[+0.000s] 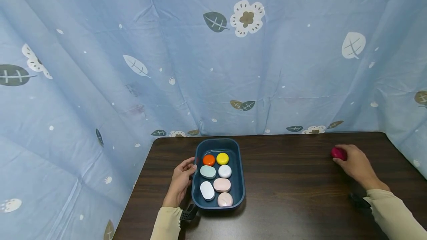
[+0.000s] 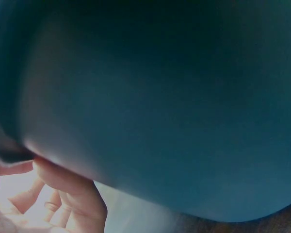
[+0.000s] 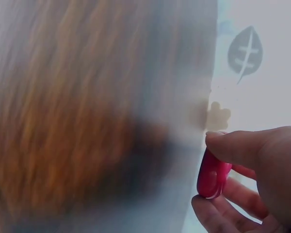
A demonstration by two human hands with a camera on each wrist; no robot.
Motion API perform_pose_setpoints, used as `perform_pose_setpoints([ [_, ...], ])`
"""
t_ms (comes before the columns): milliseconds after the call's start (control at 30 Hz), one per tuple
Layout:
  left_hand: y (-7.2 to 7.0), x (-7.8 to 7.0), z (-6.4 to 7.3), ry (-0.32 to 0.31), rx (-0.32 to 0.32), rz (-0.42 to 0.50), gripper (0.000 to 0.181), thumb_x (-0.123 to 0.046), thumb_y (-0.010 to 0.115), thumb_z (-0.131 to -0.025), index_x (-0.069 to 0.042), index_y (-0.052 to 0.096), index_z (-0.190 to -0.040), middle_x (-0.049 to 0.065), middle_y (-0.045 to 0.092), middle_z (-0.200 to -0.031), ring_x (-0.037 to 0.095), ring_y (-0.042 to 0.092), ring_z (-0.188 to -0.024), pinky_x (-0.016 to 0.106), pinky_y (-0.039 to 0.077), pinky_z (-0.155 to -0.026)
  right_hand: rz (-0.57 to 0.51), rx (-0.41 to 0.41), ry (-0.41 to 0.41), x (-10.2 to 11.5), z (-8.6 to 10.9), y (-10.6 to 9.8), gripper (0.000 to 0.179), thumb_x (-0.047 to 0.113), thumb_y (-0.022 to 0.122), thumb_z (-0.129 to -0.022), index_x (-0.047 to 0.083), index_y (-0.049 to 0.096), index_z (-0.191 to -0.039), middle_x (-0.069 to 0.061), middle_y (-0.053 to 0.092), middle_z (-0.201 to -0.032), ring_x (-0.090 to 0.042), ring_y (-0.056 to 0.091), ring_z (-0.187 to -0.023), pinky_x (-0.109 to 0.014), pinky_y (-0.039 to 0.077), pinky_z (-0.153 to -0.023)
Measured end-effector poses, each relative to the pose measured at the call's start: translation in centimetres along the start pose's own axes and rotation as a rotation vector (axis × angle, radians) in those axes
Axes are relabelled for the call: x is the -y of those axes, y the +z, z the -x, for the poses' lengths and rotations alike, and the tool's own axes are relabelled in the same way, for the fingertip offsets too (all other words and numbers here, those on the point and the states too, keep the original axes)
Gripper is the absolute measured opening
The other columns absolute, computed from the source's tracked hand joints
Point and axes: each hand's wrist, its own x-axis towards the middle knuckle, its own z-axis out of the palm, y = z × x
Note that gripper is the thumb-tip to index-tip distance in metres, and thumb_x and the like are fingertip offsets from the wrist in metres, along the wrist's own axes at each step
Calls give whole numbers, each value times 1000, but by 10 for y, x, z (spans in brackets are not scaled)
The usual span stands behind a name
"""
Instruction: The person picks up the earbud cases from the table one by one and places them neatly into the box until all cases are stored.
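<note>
My left hand [image 1: 181, 180] grips the left rim of a dark blue rectangular tray [image 1: 242, 180], thumb at the rim. In the left wrist view the tray's wall [image 2: 184, 131] fills most of the picture, the fingers [image 2: 70, 194] at lower left. Inside lie several soap-like bars: orange [image 1: 208, 160], yellow [image 1: 222, 158], mint oval [image 1: 208, 172], white round [image 1: 225, 171], pink oval [image 1: 222, 185], white oval [image 1: 207, 190] and pale pink round [image 1: 225, 199]. Far to the right, my right hand [image 1: 358, 166] pinches a crimson round soap bar [image 3: 212, 177] between thumb and fingers.
A dark wood-grain table [image 1: 287, 180] lies under both hands. Its back edge meets a blue patterned curtain [image 1: 186, 66], which also hangs down the left and right sides. Black bands [image 1: 189, 212] circle the wrists below cream sleeves.
</note>
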Motion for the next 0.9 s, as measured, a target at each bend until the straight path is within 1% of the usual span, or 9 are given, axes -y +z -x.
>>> perform_pose_setpoints([
  [100, 0, 0, 0, 1, 0, 0, 39, -12, 59, -108, -2, 58, -146, 7, 57, -108, 24, 53, -96, 32, 43, -73, -15, -3, -26, 15, 1, 0, 49, -4, 80, -86, -21, 57, -126, -47, 52, -122, -63, 56, -103, -74, 48, -82],
  [267, 0, 1, 0, -7, 3, 3, 40, -12, 59, -108, -2, 58, -146, 8, 57, -109, 24, 53, -96, 32, 45, -74, -44, -19, -100, 44, 0, 1, 50, -4, 82, -84, -18, 60, -126, -44, 56, -120, -58, 60, -100, -72, 51, -82],
  [567, -1, 3, 1, 4, 5, 4, 40, -12, 58, -108, -2, 58, -147, 8, 57, -110, 25, 53, -97, 33, 47, -75, -104, -31, -254, 100, -2, 6, 53, -5, 87, -80, -14, 64, -126, -35, 62, -120, -47, 68, -96, -61, 58, -79],
  [733, 0, 3, 1, 0, 5, 6, 40, -13, 58, -109, -3, 58, -147, 9, 57, -111, 25, 54, -99, 33, 48, -75, -141, 4, -291, 131, -3, 11, 53, -5, 87, -81, -11, 65, -128, -30, 63, -122, -43, 69, -100, -56, 59, -80],
  [900, 0, 3, 0, 7, 3, 1, 40, -12, 59, -108, -3, 58, -147, 9, 57, -110, 25, 53, -98, 33, 46, -75, -165, 23, -323, 158, -3, 17, 51, -2, 88, -81, -8, 68, -128, -24, 65, -122, -37, 69, -103, -52, 60, -81],
])
